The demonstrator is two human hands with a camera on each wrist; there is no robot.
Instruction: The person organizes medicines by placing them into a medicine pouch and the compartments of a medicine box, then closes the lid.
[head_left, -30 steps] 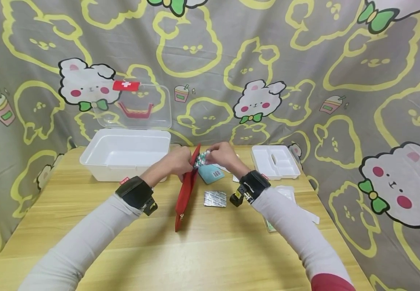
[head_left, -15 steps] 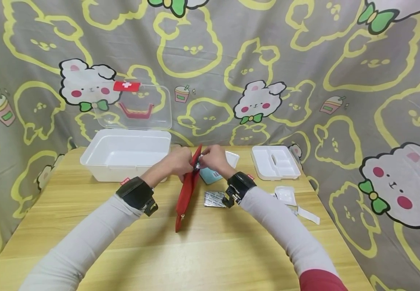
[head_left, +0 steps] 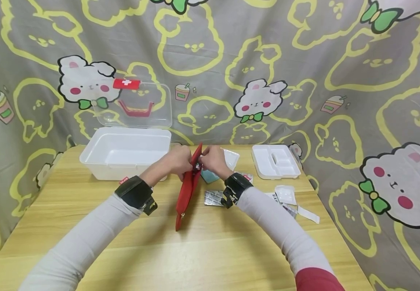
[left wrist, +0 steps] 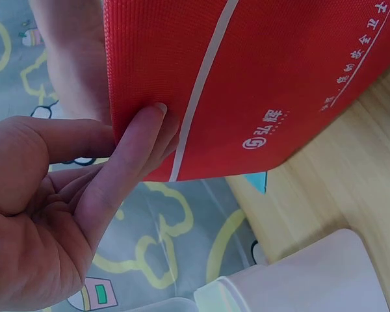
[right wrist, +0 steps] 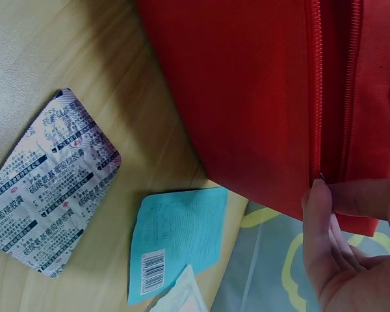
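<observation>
One red zippered pouch (head_left: 185, 196), held on edge over the wooden table (head_left: 130, 250); the left hand (head_left: 180, 161) pinches its far end, the right hand (head_left: 215, 159) its zip edge. One foil blister pack (head_left: 213, 198) lies just beside; one teal barcoded packet (right wrist: 182, 234), beyond. One white compartment tray (head_left: 268, 177), right. One white box (head_left: 115, 173), left, clear lid (head_left: 160, 103) raised.

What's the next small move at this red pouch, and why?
I'd probably spread the red pouch's mouth slightly wider with the right hand: its fingertips are at the unzipped opening, the zipper edges stand only a little apart, the left hand grips the pouch, and a foil blister pack lies loose on the table.
</observation>
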